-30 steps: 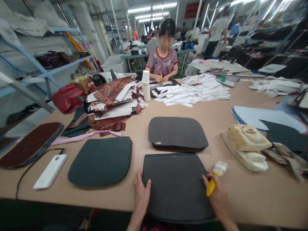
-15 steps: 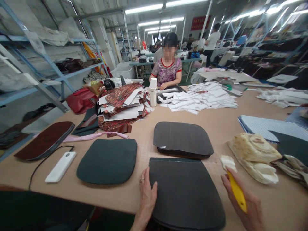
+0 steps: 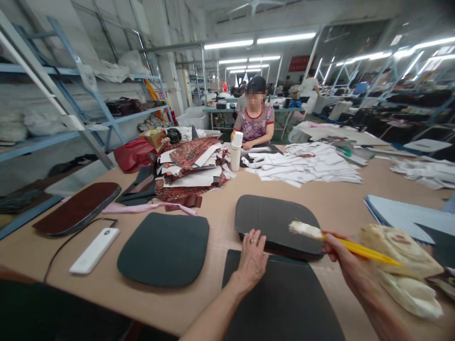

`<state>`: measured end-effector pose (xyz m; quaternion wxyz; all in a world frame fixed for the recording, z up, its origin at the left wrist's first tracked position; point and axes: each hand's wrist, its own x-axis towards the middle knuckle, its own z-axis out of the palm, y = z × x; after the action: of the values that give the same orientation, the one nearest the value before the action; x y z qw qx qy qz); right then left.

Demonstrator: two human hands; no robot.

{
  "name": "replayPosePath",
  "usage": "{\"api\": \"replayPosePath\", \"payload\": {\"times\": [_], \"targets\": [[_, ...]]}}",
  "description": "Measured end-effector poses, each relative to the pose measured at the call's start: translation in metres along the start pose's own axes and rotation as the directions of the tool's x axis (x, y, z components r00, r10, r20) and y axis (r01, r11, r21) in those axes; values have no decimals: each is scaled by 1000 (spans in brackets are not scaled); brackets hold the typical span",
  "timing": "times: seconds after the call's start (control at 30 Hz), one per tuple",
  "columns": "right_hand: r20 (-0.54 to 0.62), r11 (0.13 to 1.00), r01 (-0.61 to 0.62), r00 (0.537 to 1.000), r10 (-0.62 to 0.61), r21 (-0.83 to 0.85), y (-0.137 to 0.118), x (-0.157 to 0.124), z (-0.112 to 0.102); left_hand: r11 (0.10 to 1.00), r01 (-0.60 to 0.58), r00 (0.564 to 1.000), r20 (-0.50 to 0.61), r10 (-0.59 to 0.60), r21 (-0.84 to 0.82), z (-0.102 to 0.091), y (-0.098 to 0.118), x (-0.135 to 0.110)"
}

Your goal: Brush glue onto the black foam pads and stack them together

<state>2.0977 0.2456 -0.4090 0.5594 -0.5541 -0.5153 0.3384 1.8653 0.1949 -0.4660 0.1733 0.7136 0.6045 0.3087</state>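
Note:
My right hand grips a paintbrush with a yellow handle. Its whitish bristles are over the right part of a stack of dark rounded panels; whether they touch cannot be told. Fingers extended, my left hand reaches to the near edge of that stack, its thumb side near the far edge of a closer dark panel. Left of them a dark green panel lies flat. Beside my right forearm sits a cream, stained container, partly hidden by the arm.
A white power bank with a black cable and a brown panel lie at left. Patterned pieces are piled behind, beside a white bottle. Across the table sits a person near white strips.
My left hand has moved forward from the closer panel's left edge to the rear stack. My right hand has brought the brush left, over that stack. The view has tilted up.

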Motion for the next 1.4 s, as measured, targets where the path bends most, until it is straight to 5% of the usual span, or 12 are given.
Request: {"api": "replayPosePath", "payload": {"times": [0.17, 0.33, 0.57, 0.7, 0.87, 1.0, 1.1, 1.2, 1.4], "targets": [[68, 984, -121, 991, 112, 132, -4, 12, 30, 979, 204, 971, -129, -202, 3, -5, -40, 16], [46, 953, -175, 985, 169, 247, -9, 2, 41, 953, 297, 946, -117, -302, -55, -6, -81, 18], [-5, 915, -197, 977, 212, 353, -14, 7, 39, 962, 250, 964, -64, -258, -109, 7, -67, 28], [-2, 901, -206, 975, 223, 381, -8, 8, 28, 965, 243, 958, -131, -255, -99, -4, -63, 26], [48, 889, -249, 967, 250, 385, 4, -6, 9, 971, 241, 939, -251, -236, -10, -61, -79, -28], [156, 878, -245, 968, 197, 411, -4, -15, 12, 812, 488, 851, -380, -361, 321, -99, -96, -86], [195, 889, -209, 971, 139, 407, -21, -18, 28, 758, 499, 865, -287, -411, 421, -103, -105, -113], [253, 914, -183, 963, 92, 362, -37, -24, 46, 843, 437, 893, -268, -363, 313, -99, -114, -124], [414, 940, -174, 909, 39, 295, -56, -49, 72, 905, 412, 876, -318, -363, 101, -110, -132, -132]]}}
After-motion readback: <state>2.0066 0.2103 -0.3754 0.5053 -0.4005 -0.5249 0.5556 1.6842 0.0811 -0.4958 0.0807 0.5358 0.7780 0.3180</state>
